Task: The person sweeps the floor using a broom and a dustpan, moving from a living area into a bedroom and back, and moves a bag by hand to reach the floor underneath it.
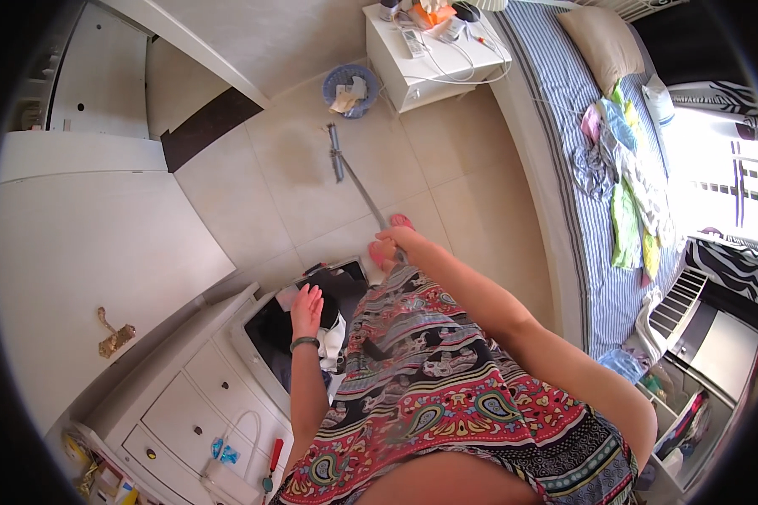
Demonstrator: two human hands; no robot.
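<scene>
My right hand (404, 241) is closed around the upper end of a long-handled floor mop or broom (363, 190). Its narrow grey head (335, 153) rests on the tiled floor, with a small bit of debris at the far tip. Nothing is in my left hand (306, 310), which is raised with its fingers extended. Below that hand lies an open suitcase (271, 325) with dark clothes and a white cloth (333, 341) inside. My feet, in pink sandals (376, 254), stand by the handle.
A blue basket (327, 95) holding paper scraps stands beside a white nightstand (388, 82) with cables on top. Along the right runs a bed (534, 69) with loose clothes (625, 189). On the left are a white door (101, 246) and a chest of drawers (177, 404).
</scene>
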